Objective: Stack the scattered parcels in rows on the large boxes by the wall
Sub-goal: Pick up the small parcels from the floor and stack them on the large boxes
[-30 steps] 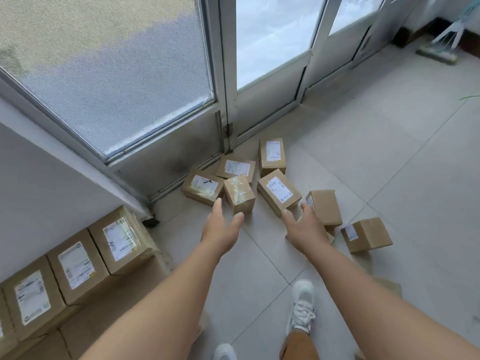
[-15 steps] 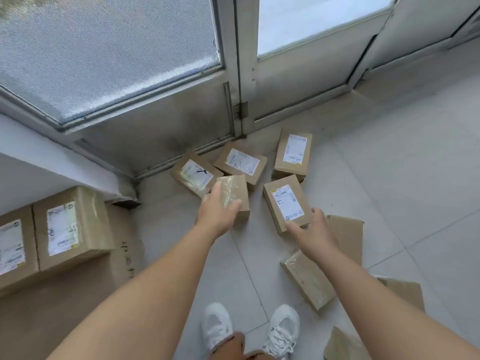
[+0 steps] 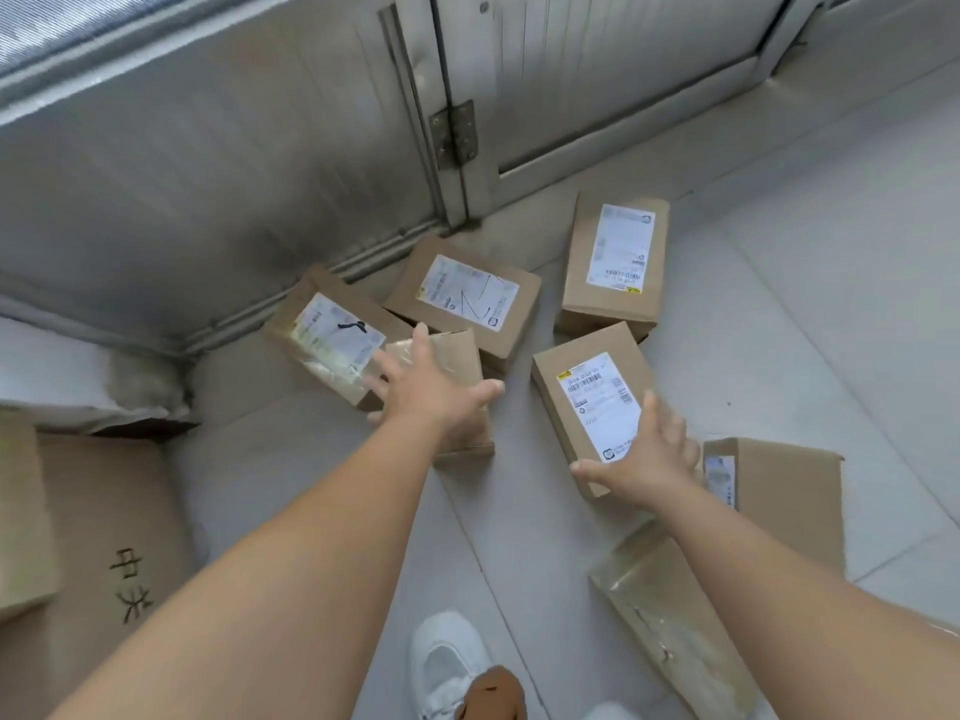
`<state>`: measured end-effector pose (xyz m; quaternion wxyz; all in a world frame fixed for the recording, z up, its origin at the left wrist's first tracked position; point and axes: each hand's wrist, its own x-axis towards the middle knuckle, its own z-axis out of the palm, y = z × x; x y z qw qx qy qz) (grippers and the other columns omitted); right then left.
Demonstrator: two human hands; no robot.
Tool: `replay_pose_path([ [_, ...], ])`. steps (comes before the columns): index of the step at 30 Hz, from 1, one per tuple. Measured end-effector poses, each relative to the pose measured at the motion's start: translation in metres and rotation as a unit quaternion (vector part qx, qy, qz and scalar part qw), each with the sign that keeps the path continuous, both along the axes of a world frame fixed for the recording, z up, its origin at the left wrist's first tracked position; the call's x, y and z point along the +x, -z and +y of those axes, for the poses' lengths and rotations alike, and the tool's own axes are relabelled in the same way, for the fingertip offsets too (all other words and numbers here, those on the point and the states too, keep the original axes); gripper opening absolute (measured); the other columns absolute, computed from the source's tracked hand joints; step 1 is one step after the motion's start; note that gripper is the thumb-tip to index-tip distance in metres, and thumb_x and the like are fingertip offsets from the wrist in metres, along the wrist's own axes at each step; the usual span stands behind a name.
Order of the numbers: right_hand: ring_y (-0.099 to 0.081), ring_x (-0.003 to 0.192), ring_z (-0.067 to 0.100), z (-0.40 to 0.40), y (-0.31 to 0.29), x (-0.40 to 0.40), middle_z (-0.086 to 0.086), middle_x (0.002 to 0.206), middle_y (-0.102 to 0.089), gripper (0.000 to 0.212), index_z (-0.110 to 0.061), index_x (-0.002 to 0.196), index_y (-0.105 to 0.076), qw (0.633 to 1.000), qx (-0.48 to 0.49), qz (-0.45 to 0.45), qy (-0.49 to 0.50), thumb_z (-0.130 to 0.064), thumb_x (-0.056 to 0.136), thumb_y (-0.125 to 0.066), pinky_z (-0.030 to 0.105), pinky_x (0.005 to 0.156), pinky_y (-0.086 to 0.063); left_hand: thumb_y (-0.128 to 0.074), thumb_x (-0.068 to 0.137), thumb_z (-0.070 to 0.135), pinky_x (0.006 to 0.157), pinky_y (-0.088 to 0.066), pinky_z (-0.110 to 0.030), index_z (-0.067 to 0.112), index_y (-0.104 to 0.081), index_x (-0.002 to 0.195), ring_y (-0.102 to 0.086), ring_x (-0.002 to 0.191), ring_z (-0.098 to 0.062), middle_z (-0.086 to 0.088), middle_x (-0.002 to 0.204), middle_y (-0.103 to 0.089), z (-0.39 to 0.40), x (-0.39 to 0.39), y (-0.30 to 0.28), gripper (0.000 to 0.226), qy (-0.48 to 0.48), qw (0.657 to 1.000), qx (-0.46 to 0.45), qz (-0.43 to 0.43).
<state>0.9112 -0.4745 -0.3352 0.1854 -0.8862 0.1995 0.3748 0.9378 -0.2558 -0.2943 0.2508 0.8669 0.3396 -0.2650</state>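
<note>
Step in hand: pick-up, approx. start of a fresh carry. Left hand [image 3: 434, 394] spread flat on top of taped parcel [image 3: 452, 376], fingers splayed, thumb over right edge; touching, not yet closed round it. Right hand [image 3: 641, 459] likewise spread, fingers lying on near corner of labelled parcel [image 3: 592, 402], thumb at its near edge; no firm grip yet.

Other parcels loose on tiled floor [image 3: 779, 314]: two w/ marked labels behind left hand, touching the taped one; one upright-label parcel [image 3: 615, 262] further back nr door frame [image 3: 452, 148]; two more under/beside right forearm.

Next move, judged: close both hands, lift clear, turn left to large box [image 3: 104, 537] at lower left; one small parcel [image 3: 21, 511] already sits on it.

Room: taped parcel hemmed at rear and left by neighbours, so lift straight up. Labelled parcel free on its left side, floor open there. Shoe [image 3: 447, 662] close below; step back w/ care. Door base close behind pile.
</note>
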Motion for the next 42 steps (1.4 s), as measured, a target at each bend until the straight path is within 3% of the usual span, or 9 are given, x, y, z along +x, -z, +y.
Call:
replay_pose_path([
  [5, 0.026, 0.142, 0.038, -0.004, 0.036, 0.008, 0.008, 0.153, 0.034, 0.145, -0.034, 0.141, 0.035, 0.996, -0.062, 0.033, -0.048, -0.063, 0.057, -0.079, 0.059, 0.112, -0.006, -0.074, 0.062, 0.065, 0.108, -0.024, -0.058, 0.039, 0.006, 0.149, -0.003, 0.141, -0.043, -0.017, 0.155, 0.013, -0.001, 0.008, 0.025, 0.121, -0.019, 1.000, 0.019, 0.000],
  [8, 0.027, 0.141, 0.039, -0.001, 0.047, 0.006, 0.010, 0.149, 0.040, 0.148, -0.032, 0.138, 0.040, 0.995, -0.076, 0.034, -0.057, -0.064, 0.056, -0.079, 0.063, 0.109, -0.011, -0.074, 0.064, 0.061, 0.104, -0.029, -0.055, 0.038, 0.001, 0.148, -0.012, 0.136, -0.040, -0.016, 0.151, 0.003, -0.003, 0.009, 0.027, 0.115, -0.021, 0.999, 0.027, -0.008],
  [12, 0.006, 0.138, 0.042, 0.008, 0.049, 0.005, 0.016, 0.150, 0.028, 0.142, -0.032, 0.142, 0.030, 0.995, -0.082, -0.011, -0.055, -0.061, 0.056, -0.078, 0.053, 0.104, -0.026, -0.073, 0.062, 0.056, 0.101, -0.036, -0.053, 0.037, -0.009, 0.143, -0.022, 0.127, -0.037, -0.013, 0.140, -0.010, -0.002, 0.009, 0.029, 0.105, -0.040, 0.999, 0.028, -0.021],
  [16, -0.006, 0.134, 0.040, 0.019, 0.026, 0.005, 0.019, 0.151, 0.015, 0.135, -0.032, 0.145, 0.019, 0.996, -0.074, -0.027, -0.039, -0.059, 0.055, -0.077, 0.051, 0.102, -0.028, -0.072, 0.062, 0.051, 0.098, -0.038, -0.046, 0.036, -0.016, 0.137, -0.029, 0.120, -0.036, -0.009, 0.129, -0.017, 0.005, 0.001, 0.012, 0.095, -0.098, 0.994, 0.007, -0.041],
  [20, -0.014, 0.129, 0.039, 0.032, -0.022, 0.003, 0.017, 0.149, 0.007, 0.133, -0.033, 0.145, 0.016, 0.998, -0.053, -0.027, -0.017, -0.061, 0.052, -0.076, 0.050, 0.102, -0.030, -0.074, 0.063, 0.046, 0.081, -0.035, -0.035, 0.037, -0.019, 0.135, -0.035, 0.114, -0.033, -0.006, 0.123, -0.020, 0.014, -0.017, -0.028, 0.091, -0.170, 0.983, -0.023, -0.064],
  [27, -0.014, 0.131, 0.040, 0.050, -0.131, -0.006, 0.018, 0.150, 0.004, 0.132, -0.032, 0.147, 0.017, 1.000, -0.011, 0.000, -0.002, -0.062, 0.057, -0.075, 0.052, 0.103, -0.031, -0.073, 0.049, 0.046, 0.093, -0.046, -0.045, 0.039, -0.023, 0.124, -0.045, 0.110, -0.030, -0.001, 0.118, -0.023, 0.025, -0.056, -0.122, 0.090, -0.334, 0.932, -0.094, -0.108],
  [31, -0.024, 0.123, 0.040, 0.068, -0.191, -0.011, 0.018, 0.145, -0.007, 0.132, -0.032, 0.147, 0.015, 1.000, 0.013, -0.004, -0.007, -0.064, 0.054, -0.073, 0.051, 0.101, -0.036, -0.078, 0.058, 0.042, 0.071, -0.043, -0.032, 0.038, -0.025, 0.121, -0.046, 0.110, -0.029, -0.001, 0.122, -0.024, 0.029, -0.082, -0.178, 0.082, -0.422, 0.885, -0.119, -0.154],
  [37, -0.027, 0.121, 0.039, 0.099, -0.265, -0.029, 0.017, 0.142, -0.012, 0.130, -0.032, 0.148, 0.013, 0.998, 0.027, -0.011, -0.050, -0.064, 0.055, -0.072, 0.050, 0.100, -0.037, -0.081, 0.068, 0.038, 0.077, -0.037, -0.034, 0.034, -0.026, 0.130, -0.044, 0.093, -0.022, 0.000, 0.126, -0.026, 0.042, -0.134, -0.253, 0.083, -0.522, 0.818, -0.130, -0.206],
  [42, -0.028, 0.119, 0.037, 0.139, -0.310, -0.058, 0.014, 0.138, -0.015, 0.127, -0.030, 0.148, 0.012, 0.994, 0.051, -0.014, -0.098, -0.061, 0.058, -0.072, 0.046, 0.096, -0.037, -0.079, 0.070, 0.039, 0.065, -0.035, -0.030, 0.033, -0.024, 0.133, -0.046, 0.090, -0.021, -0.001, 0.123, -0.029, 0.061, -0.188, -0.292, 0.085, -0.588, 0.764, -0.129, -0.229],
])
